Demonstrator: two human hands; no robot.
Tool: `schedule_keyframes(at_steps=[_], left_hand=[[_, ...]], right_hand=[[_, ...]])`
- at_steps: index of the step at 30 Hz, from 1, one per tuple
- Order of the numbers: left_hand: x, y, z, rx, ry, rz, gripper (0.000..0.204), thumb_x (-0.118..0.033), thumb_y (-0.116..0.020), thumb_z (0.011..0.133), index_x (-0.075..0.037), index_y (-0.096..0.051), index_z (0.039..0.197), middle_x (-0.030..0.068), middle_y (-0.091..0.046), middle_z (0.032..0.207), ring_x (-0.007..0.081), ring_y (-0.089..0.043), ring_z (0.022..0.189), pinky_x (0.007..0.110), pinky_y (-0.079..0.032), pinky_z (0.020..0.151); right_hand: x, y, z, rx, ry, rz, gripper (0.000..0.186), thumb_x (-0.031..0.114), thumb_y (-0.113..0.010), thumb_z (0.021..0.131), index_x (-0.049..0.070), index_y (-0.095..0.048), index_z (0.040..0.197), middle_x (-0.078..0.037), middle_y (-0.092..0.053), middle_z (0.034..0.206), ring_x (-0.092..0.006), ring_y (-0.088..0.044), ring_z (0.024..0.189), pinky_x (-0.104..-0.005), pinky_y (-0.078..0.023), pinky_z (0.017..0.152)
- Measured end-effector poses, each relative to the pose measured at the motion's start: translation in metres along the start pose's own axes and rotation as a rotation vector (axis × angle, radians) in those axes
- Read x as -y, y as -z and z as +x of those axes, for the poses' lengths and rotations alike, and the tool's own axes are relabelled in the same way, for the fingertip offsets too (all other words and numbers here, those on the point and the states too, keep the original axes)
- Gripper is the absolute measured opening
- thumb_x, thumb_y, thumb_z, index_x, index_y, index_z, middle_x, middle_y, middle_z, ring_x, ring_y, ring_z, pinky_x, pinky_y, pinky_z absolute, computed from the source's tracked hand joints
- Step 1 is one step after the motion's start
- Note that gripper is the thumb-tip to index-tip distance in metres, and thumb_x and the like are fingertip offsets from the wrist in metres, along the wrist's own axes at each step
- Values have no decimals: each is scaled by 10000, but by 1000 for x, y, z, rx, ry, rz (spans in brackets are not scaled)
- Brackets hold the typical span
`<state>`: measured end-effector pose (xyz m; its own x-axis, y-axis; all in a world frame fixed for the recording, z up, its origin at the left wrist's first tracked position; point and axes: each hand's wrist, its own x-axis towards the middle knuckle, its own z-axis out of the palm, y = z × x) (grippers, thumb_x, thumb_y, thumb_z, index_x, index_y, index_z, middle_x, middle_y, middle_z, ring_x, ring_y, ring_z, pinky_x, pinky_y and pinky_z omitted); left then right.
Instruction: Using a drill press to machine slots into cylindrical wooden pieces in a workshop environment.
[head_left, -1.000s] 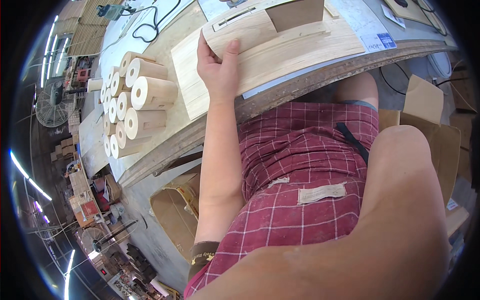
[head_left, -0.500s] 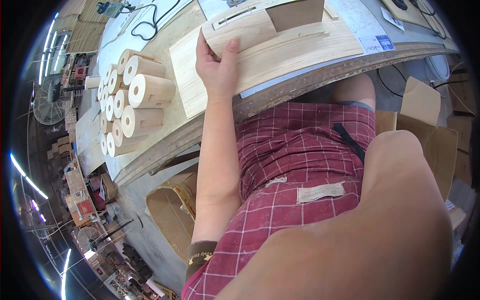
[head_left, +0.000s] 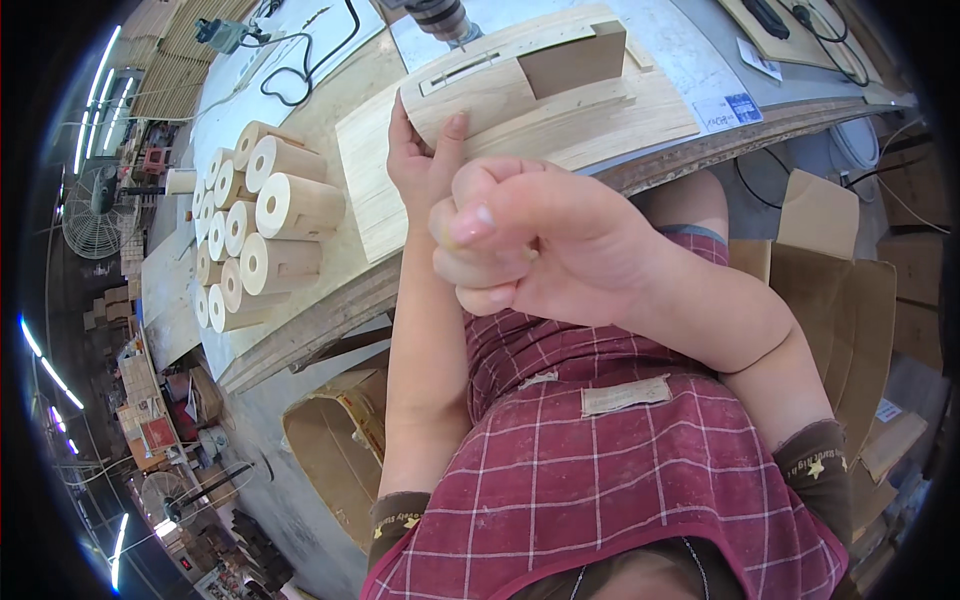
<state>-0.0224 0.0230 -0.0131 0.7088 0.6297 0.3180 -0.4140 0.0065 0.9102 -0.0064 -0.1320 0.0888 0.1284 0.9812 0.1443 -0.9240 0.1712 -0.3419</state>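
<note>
Left hand (head_left: 425,160) flat against wooden block (head_left: 470,100), right hand (head_left: 530,240) a fist nearby

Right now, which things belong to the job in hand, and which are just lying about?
In hand: left hand pressing the pale curved wooden block on the light plywood board; right hand fisted, empty.

Lying about: stacked round wooden cylinders, black cable, open cardboard box.

The right hand (head_left: 530,240) is balled up close to the camera, so what's in it is hidden, and it covers some of the wooden board (head_left: 600,130). Above the board, the drill (head_left: 440,15) is chopped off by the top edge. The label (head_left: 728,108) at the board's right end is too small to read.
</note>
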Motion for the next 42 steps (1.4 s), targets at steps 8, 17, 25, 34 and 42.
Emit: schedule_keyframes(at_steps=[8,17,25,34,42], left_hand=[[7,3,10,6,-59,221,592,-95,-673,791,44,-375,1283,118,-556,1127,154,-549,984,270,-451,842],[9,4,10,27,-87,205,608,-96,-667,798,50,-353,1297,120,-564,1118,148,-556,973,258,-458,824],[12,6,10,12,-46,231,646,-106,-682,786,38,-337,1312,129,-569,1111,150,-560,963,262,-454,827],[12,7,10,9,-15,243,668,-78,-684,774,37,-322,1323,142,-558,1135,161,-550,995,267,-449,843],[6,5,8,6,-9,261,659,-42,-679,764,26,-334,1322,141,-546,1154,169,-550,1009,273,-440,873]], right_hand=[[1,3,1,-130,20,-70,288,113,-539,841,127,-418,581,41,-365,571,-73,-323,534,-228,-276,515],[4,1,-3,-186,13,-112,271,88,-558,831,125,-423,599,45,-361,553,-66,-330,527,-228,-282,518],[0,-2,-4,-301,-79,-68,284,145,-510,868,108,-418,602,24,-354,543,-82,-335,514,-241,-289,514],[-19,7,-14,-316,-17,-470,270,64,-537,853,86,-438,602,19,-417,585,-100,-393,534,-247,-330,520],[-6,-12,-53,760,-28,-1628,79,87,-595,638,13,-569,638,-118,-537,663,-300,-549,653,-387,-470,589]])
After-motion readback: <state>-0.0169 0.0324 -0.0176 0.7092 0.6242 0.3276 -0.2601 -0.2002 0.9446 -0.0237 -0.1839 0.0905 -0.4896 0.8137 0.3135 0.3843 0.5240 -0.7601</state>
